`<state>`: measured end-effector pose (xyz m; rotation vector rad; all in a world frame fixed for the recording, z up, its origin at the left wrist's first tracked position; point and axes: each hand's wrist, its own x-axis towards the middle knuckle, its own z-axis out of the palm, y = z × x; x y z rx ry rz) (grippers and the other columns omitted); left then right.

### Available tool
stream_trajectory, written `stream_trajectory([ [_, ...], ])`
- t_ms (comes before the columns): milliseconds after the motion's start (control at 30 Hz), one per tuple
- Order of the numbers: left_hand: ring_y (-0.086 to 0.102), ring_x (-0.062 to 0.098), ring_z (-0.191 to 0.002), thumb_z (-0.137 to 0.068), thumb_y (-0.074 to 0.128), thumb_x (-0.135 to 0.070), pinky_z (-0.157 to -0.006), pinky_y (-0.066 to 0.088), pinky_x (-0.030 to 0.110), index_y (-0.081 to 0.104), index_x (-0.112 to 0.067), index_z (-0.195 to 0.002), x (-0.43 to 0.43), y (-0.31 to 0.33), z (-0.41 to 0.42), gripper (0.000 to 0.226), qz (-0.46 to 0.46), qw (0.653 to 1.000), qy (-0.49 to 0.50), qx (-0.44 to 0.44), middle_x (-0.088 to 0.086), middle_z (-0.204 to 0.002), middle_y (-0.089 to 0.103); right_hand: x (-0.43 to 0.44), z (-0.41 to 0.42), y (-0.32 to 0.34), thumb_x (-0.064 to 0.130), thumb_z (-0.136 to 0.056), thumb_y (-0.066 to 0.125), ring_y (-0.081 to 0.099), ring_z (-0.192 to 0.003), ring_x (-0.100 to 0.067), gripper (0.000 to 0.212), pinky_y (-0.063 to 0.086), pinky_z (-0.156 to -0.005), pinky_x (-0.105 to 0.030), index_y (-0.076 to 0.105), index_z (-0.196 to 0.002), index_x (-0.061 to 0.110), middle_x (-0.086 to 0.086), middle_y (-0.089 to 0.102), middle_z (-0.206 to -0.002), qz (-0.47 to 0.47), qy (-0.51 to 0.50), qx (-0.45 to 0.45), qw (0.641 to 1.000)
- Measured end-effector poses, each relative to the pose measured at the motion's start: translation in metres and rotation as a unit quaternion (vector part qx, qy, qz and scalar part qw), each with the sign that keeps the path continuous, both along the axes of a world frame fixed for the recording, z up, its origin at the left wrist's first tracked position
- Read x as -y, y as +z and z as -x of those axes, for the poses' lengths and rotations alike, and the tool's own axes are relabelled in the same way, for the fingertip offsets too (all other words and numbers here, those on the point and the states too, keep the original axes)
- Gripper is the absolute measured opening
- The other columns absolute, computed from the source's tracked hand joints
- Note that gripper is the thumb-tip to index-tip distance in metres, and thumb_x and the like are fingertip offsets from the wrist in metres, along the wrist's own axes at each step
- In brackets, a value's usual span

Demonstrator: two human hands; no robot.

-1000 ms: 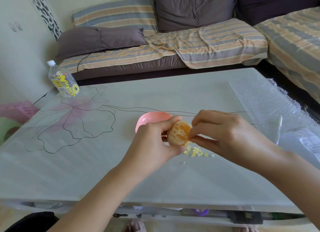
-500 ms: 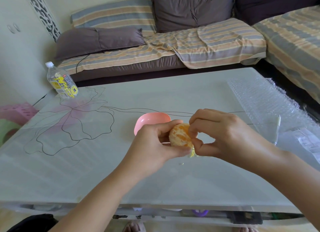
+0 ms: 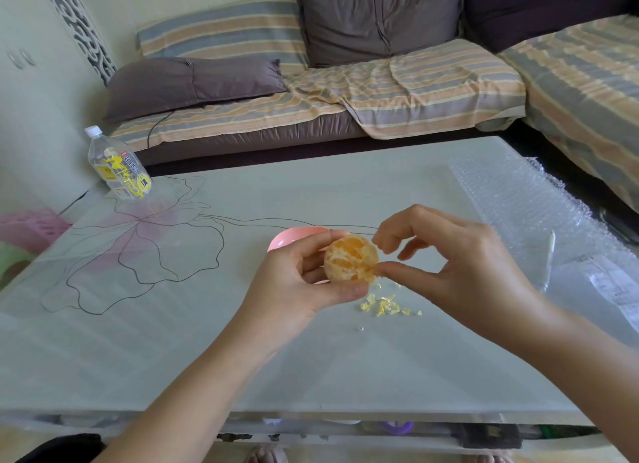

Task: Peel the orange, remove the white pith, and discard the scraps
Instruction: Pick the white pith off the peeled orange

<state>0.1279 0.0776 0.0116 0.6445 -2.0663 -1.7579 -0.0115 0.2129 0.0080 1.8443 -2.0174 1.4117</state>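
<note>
My left hand [image 3: 294, 283] grips a peeled orange [image 3: 350, 258] above the middle of the table, thumb below and fingers over its top. White pith still streaks its surface. My right hand [image 3: 460, 265] is just right of the fruit, its thumb tip touching the orange's lower right side while the curled fingers hover apart from it. A small heap of pale pith scraps [image 3: 382, 305] lies on the table under the hands. A pink bowl [image 3: 290, 238] sits behind my left hand, mostly hidden by it.
The white glass table [image 3: 173, 341] bears a flower drawing. A plastic bottle [image 3: 117, 165] stands at its far left corner. Bubble wrap [image 3: 518, 200] and a labelled plastic bag [image 3: 608, 286] cover the right side. A striped sofa stands behind the table.
My right hand's fingers have lifted off the orange and spread, leaving only the thumb tip on it. The left hand has turned the fruit slightly. The scrap heap shows again below.
</note>
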Motion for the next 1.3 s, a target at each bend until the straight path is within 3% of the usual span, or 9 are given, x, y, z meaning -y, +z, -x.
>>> stream_trajectory([
  [100,0.070,0.016,-0.091,-0.064,0.081,0.005,-0.076,0.052,0.017,0.067,-0.015,-0.112,-0.002,0.001,0.000,0.054,0.030,1.000,-0.001,-0.009,0.006,-0.104,0.072,0.002,-0.004,0.000,0.019,-0.078,0.069,0.057,-0.076,-0.007,0.013,0.040,-0.064,-0.006,0.058,-0.085,0.019,0.015,0.056,-0.080,0.009,-0.004,-0.021,1.000],
  [233,0.070,0.016,-0.087,-0.063,0.082,0.005,-0.073,0.050,0.012,0.070,-0.019,-0.104,-0.007,0.004,0.001,0.049,0.076,0.997,0.009,-0.022,0.009,-0.102,0.070,0.004,-0.007,0.001,0.009,-0.080,0.067,0.059,-0.076,-0.011,0.033,0.039,-0.065,-0.006,0.040,-0.077,0.027,0.004,0.064,-0.082,0.033,0.002,-0.046,0.998],
  [433,0.070,0.012,-0.086,-0.064,0.082,0.004,-0.075,0.050,0.012,0.070,-0.029,-0.099,-0.012,0.006,0.000,0.050,0.088,0.995,0.026,-0.034,0.005,-0.102,0.071,0.004,-0.007,0.002,-0.003,-0.076,0.072,0.056,-0.069,-0.016,0.039,0.032,-0.057,-0.003,0.040,-0.068,0.018,0.003,0.062,-0.078,0.026,0.000,-0.052,0.998],
  [667,0.070,0.008,-0.085,-0.064,0.083,0.001,-0.074,0.049,0.009,0.068,-0.037,-0.097,-0.016,0.010,-0.001,0.052,0.098,0.994,0.034,-0.032,-0.002,-0.097,0.073,0.003,-0.008,0.005,-0.004,-0.076,0.071,0.055,-0.066,-0.016,0.055,0.038,-0.057,-0.010,0.032,-0.070,0.035,0.004,0.060,-0.074,0.045,0.015,-0.057,0.997],
  [767,0.070,0.004,-0.084,-0.064,0.083,0.000,-0.074,0.049,0.008,0.066,-0.043,-0.094,-0.017,0.012,-0.002,0.055,0.106,0.992,0.049,-0.038,0.000,-0.098,0.072,0.004,-0.008,0.001,-0.011,-0.073,0.068,0.057,-0.065,-0.022,0.046,0.045,-0.054,-0.028,0.039,-0.066,0.024,0.000,0.059,-0.072,0.046,0.005,-0.084,0.995],
  [900,0.070,0.006,-0.087,-0.063,0.085,-0.005,-0.077,0.050,0.011,0.065,-0.042,-0.099,-0.017,0.014,-0.001,0.055,0.122,0.990,0.059,-0.045,0.007,-0.107,0.069,0.004,-0.013,0.000,-0.004,-0.078,0.064,0.056,-0.068,-0.021,0.030,0.042,-0.058,-0.020,0.047,-0.074,0.020,0.000,0.058,-0.078,0.063,-0.021,-0.076,0.995],
  [1000,0.071,0.007,-0.087,-0.062,0.086,-0.005,-0.080,0.054,0.017,0.067,-0.039,-0.100,-0.017,0.015,-0.001,0.054,0.110,0.990,0.067,-0.056,0.009,-0.105,0.070,0.005,-0.017,0.002,0.001,-0.080,0.066,0.056,-0.077,-0.013,0.015,0.042,-0.066,-0.013,0.054,-0.073,0.007,-0.001,0.063,-0.088,0.102,-0.052,-0.085,0.990],
  [1167,0.071,0.007,-0.082,-0.060,0.086,-0.004,-0.074,0.053,0.014,0.068,-0.043,-0.090,-0.017,0.016,0.000,0.052,0.112,0.988,0.075,-0.073,0.012,-0.102,0.070,0.007,-0.018,0.001,0.000,-0.079,0.068,0.058,-0.074,-0.015,0.018,0.040,-0.065,-0.010,0.054,-0.069,0.007,0.000,0.066,-0.086,0.128,-0.074,-0.103,0.984],
  [1300,0.070,0.004,-0.084,-0.060,0.087,-0.008,-0.077,0.051,0.012,0.068,-0.032,-0.108,-0.014,0.012,-0.002,0.057,0.131,0.987,0.082,-0.049,0.006,-0.102,0.071,0.010,-0.016,0.002,-0.002,-0.077,0.066,0.055,-0.077,-0.011,0.030,0.040,-0.063,-0.011,0.045,-0.074,0.019,0.005,0.062,-0.086,0.106,-0.050,-0.085,0.989],
])
